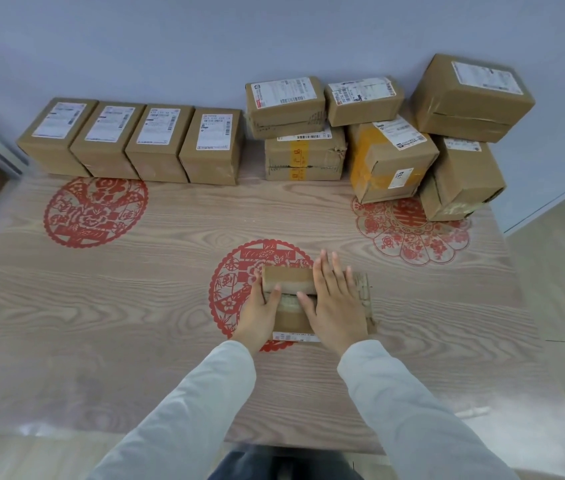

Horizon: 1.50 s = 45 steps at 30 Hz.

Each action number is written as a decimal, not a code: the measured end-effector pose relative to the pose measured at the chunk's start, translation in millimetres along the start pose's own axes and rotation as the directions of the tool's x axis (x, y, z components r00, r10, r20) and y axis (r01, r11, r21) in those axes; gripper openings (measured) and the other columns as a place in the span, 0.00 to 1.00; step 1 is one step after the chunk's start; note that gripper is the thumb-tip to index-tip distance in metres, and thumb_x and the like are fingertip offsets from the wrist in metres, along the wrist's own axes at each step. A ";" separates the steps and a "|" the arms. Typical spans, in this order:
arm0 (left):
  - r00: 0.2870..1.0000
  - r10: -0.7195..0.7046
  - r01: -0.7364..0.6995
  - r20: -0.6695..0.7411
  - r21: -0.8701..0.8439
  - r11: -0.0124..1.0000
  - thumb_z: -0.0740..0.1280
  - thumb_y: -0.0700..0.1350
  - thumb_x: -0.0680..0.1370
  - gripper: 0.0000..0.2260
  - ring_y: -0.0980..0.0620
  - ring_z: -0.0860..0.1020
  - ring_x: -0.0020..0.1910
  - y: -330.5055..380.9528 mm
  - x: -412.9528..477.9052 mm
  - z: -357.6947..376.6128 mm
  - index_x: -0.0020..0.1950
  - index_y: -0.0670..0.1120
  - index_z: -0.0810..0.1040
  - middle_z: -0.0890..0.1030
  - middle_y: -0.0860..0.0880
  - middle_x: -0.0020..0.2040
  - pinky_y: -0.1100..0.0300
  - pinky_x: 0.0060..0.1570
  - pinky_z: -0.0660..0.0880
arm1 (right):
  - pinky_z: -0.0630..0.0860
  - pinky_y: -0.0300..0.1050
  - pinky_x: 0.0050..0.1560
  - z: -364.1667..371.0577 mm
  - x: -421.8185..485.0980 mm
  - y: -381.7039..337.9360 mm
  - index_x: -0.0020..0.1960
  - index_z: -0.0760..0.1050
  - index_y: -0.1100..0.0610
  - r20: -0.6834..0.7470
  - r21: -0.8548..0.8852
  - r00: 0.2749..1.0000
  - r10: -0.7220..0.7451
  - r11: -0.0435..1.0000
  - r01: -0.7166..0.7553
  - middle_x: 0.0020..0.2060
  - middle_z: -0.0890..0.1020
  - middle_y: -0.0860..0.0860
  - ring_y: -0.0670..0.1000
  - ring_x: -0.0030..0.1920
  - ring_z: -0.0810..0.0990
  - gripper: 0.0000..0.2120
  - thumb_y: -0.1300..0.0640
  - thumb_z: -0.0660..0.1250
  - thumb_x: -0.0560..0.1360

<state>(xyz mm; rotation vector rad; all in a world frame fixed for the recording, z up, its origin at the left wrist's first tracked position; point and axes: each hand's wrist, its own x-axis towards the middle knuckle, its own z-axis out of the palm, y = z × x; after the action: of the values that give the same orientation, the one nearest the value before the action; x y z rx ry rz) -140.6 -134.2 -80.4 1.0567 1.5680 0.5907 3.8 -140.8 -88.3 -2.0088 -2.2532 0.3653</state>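
One rectangular, tape-glossed cardboard parcel (288,277)

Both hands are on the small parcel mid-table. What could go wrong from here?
Only the left hand grips the parcel; the right hand lies flat on it, so a lift might slip. The top box at the back right sits tilted; stacking more there could topple it.

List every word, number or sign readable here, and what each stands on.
"春到", apparently: centre red paper-cut under the held parcel.
"囍", apparently: right red paper-cut.
Nothing legible: left red paper-cut.
Too small and blurred to read: print and barcodes on the shipping labels of the held parcel and the parcels along the wall.
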 end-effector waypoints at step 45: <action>0.990 0.122 -0.108 0.071 -0.177 0.978 0.64 0.52 0.78 0.19 0.62 0.78 0.53 -23.1 -28.3 -28.4 0.68 0.58 0.63 0.78 0.54 0.59 0.66 0.49 0.74 | 0.72 0.42 0.54 -36.0 -41.5 46.7 0.63 0.73 0.56 0.248 0.683 0.891 0.379 0.584 -0.438 0.53 0.79 0.48 0.52 0.58 0.78 0.25 0.45 0.71 0.71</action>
<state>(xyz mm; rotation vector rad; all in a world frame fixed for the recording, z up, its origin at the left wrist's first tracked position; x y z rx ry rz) -174.8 -165.2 -77.3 1.0315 1.3657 0.7398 62.3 -173.2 -61.4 -1.9953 -1.2559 1.1832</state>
